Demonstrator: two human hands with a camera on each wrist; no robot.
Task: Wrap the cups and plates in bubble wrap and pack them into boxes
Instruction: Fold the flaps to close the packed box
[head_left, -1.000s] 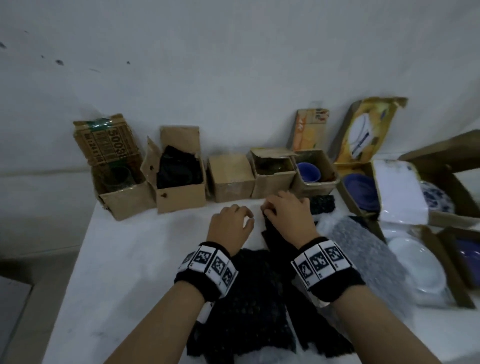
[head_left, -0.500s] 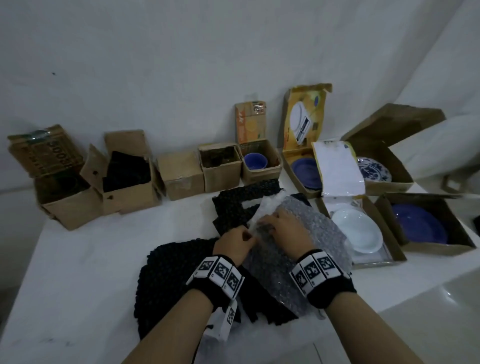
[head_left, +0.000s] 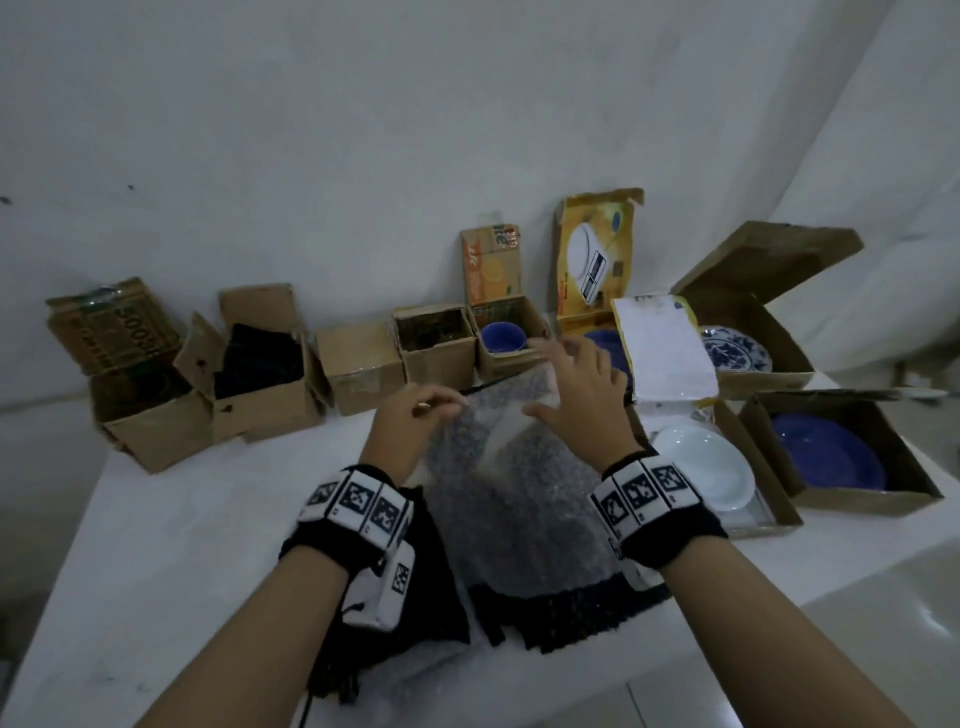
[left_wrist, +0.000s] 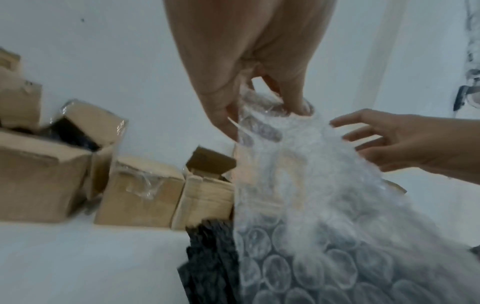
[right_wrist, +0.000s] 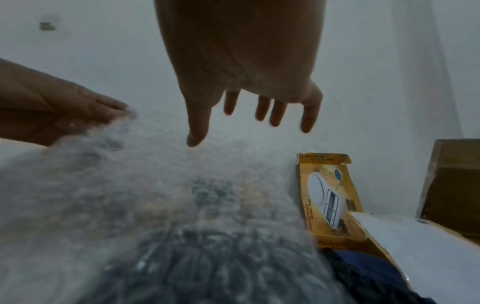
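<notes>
white table (head_left: 171, 525), crinkly clear bubble wrap (head_left: 519, 499)

Both forearms are extended forward, a black band with white marker tiles worn on each wrist. Left hand (head_left: 415, 421) is raised, fingers curled, with a corner of the clear bubble wrap (head_left: 519, 499) pinched between thumb and fingers (left_wrist: 298, 102). Right hand (head_left: 576, 384) is held above the sheet, fingers (right_wrist: 262, 109) spread and straight, nothing gripped.

A row of boxes (head_left: 358, 364) stands along the back of the worktop (head_left: 182, 545) against the wall (head_left: 363, 130), plates (head_left: 704, 465) lie in boxes at the right, and bubble wrap (head_left: 519, 493) lies in front, mid-worktop.
</notes>
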